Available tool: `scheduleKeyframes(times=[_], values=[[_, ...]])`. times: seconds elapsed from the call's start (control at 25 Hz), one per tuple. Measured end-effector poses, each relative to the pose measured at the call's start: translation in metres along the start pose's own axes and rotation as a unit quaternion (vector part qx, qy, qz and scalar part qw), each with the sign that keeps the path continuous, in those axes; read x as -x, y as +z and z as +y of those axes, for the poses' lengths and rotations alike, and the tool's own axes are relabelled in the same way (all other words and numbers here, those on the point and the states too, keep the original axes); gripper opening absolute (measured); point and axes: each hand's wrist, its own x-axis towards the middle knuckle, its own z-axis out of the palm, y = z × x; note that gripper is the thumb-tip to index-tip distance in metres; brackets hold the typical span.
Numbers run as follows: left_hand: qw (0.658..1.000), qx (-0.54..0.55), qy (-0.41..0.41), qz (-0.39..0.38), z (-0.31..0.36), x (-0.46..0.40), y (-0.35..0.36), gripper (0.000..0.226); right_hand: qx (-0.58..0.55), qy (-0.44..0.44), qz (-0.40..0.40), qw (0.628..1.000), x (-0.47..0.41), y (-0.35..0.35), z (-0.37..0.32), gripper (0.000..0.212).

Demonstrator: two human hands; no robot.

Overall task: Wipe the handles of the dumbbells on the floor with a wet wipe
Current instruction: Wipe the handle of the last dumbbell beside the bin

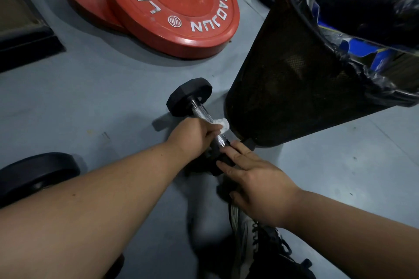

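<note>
The dumbbell (199, 118) lies on the grey floor (90, 102) near its middle, just beside the foot of a black mesh bin (283, 88); the left hand (192, 133) curls its fingers round the knurled handle (203, 115), pressing a white wet wipe (223, 125) against it; the right hand (256, 186) rests with straight fingers on the dumbbell's near black head; two red weight plates (172, 7) lie toward the floor's far edge; a black plate (36, 174) sits at the left edge.

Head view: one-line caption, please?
Left hand rubs wet wipe along dumbbell handle; right hand steadies its near end.
</note>
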Motion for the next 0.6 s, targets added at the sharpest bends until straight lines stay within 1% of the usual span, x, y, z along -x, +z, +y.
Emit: scheduleKeyframes(times=[0.12, 0.2, 0.28, 0.32, 0.44, 0.52, 0.6], values=[[0.999, 0.037, 0.019, -0.013, -0.012, 0.010, 0.002, 0.024, 0.013, -0.024, -0.014, 1.000, -0.001, 0.002, -0.009, 0.073], [0.997, 0.054, 0.020, -0.042, -0.020, 0.016, 0.006, 0.024, 0.026, -0.041, -0.020, 0.999, -0.003, 0.005, -0.015, 0.074], [0.996, 0.048, 0.029, -0.072, -0.024, 0.019, 0.010, 0.027, 0.037, -0.043, -0.019, 0.998, -0.003, 0.008, -0.018, 0.075], [0.996, 0.036, 0.039, -0.074, -0.025, 0.020, 0.010, 0.031, 0.042, -0.043, -0.013, 0.998, -0.003, 0.009, -0.017, 0.074], [0.997, -0.013, 0.071, -0.027, -0.024, 0.019, 0.007, 0.049, 0.049, -0.052, 0.005, 0.997, 0.001, 0.010, -0.013, 0.072], [0.994, -0.035, 0.100, 0.008, -0.023, 0.017, 0.006, 0.045, 0.058, -0.065, 0.018, 0.996, 0.001, 0.010, -0.012, 0.072], [0.995, -0.012, 0.091, 0.048, -0.027, 0.011, 0.006, 0.048, 0.067, -0.072, 0.026, 0.995, 0.003, 0.011, -0.009, 0.068]])
